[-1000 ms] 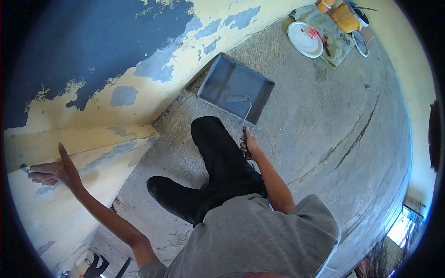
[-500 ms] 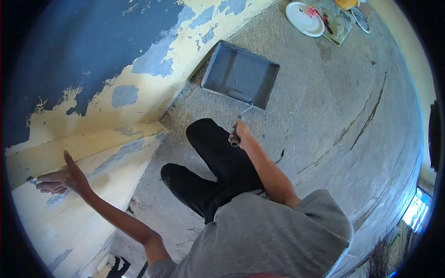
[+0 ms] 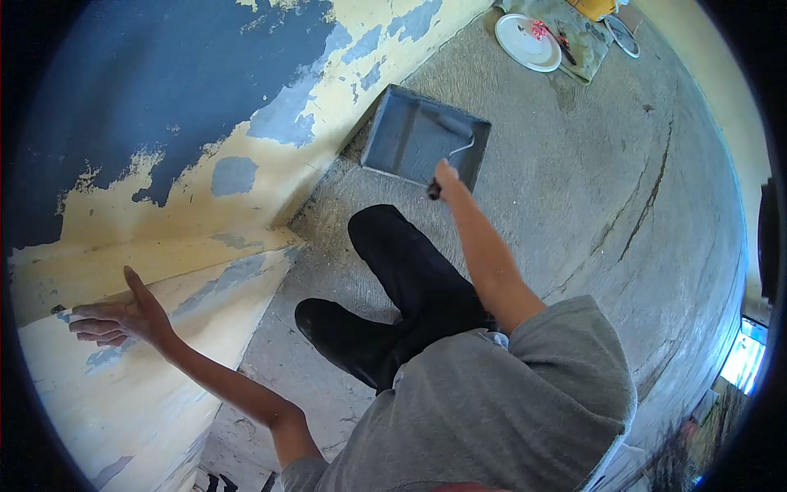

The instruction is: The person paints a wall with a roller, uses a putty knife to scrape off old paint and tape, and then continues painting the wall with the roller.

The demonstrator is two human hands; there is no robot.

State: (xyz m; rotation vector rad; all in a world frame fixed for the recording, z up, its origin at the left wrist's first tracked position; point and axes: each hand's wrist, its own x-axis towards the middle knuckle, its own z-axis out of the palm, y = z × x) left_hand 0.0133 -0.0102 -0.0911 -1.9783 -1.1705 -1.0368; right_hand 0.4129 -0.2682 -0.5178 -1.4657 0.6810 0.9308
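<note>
My right hand [image 3: 445,179] is wrapped round the dark handle of a paint roller [image 3: 461,148], whose wire frame reaches over a grey tray [image 3: 369,152]. The roller's head lies inside the tray, towards its far right part. At the left, my left hand [image 3: 123,318] is held out with its thumb raised and its fingers stretched, against or close to the pale yellow ledge of the wall [image 3: 188,256]. Nothing shows in it. The tray sits on the concrete floor beside the wall.
A white lid [image 3: 525,45] with something pink on it lies at the top, beside a stained sheet [image 3: 586,29], a yellow container [image 3: 592,8] and another round lid [image 3: 623,37]. Blue and yellow paint peels from the wall. Cracks run across the floor at the right.
My right hand has moved forward to the tray's near edge, and the roller's head has gone deeper into the tray. My left hand has barely moved.
</note>
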